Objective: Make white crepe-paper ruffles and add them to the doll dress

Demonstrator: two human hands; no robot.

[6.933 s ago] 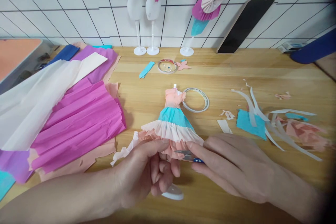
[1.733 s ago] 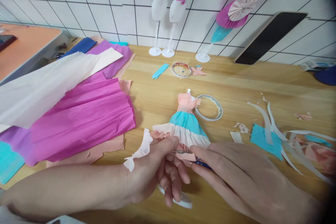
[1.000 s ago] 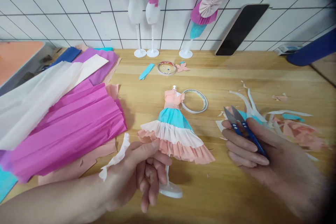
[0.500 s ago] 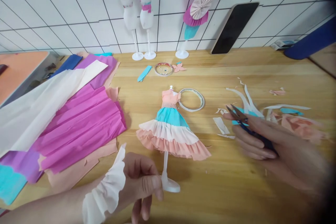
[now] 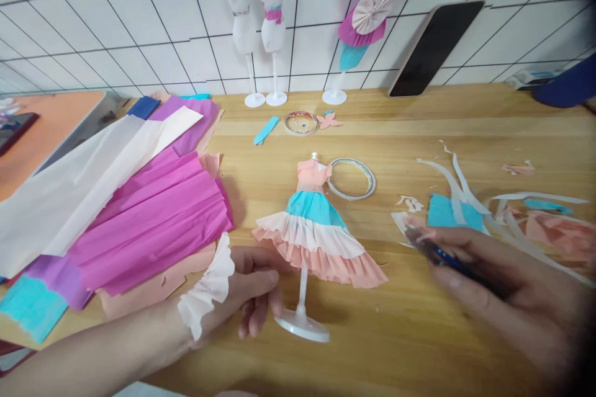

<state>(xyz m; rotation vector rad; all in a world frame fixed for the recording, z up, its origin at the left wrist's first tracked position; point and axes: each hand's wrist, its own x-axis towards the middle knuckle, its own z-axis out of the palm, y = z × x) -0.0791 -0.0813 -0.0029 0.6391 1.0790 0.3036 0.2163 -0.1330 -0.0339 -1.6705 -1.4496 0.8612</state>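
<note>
A small dress-form mannequin wears a tiered crepe-paper dress (image 5: 321,232) in peach, turquoise and white, standing on a white round base (image 5: 305,325). Beside the base is my left hand (image 5: 258,285), its fingers loosely bent and apart, the nearest fingertip at the base's edge; it holds nothing I can see. A white ruffled paper strip (image 5: 209,291) lies around my left wrist. Over at the right, my right hand (image 5: 498,285) is closed around dark blue-handled thread snips (image 5: 459,263). Their tips are blurred, with a peach bit beside them.
Crepe-paper sheets (image 5: 158,229) lie at left. Paper scraps (image 5: 456,211) are spread at right. A tape roll (image 5: 352,178) is beside the dress, and a ring with beads (image 5: 300,123) lies behind. Mannequins (image 5: 272,31) and a phone (image 5: 435,49) stand against the tiled wall.
The view has shifted, with things appearing further right. My left fingers have moved off the base, which shows more fully. My right hand has turned the snips and lowered them slightly.
</note>
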